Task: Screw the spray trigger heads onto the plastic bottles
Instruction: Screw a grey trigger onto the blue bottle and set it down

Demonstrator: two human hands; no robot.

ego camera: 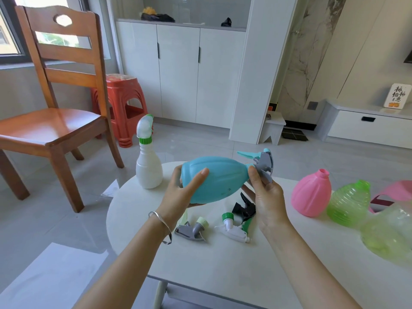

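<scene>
A blue bottle lies sideways in the air above the white table, neck to the right. My left hand cups its base. My right hand grips the grey and teal trigger head seated at the bottle's neck. A white bottle with a white and green trigger head on it stands upright at the table's back left. Loose on the table lie a grey trigger head, a white and green one and a black one.
An open pink bottle, a green ribbed bottle and a pale green bottle sit at the table's right, with a pink object behind them. A wooden chair and a red stool stand on the floor to the left.
</scene>
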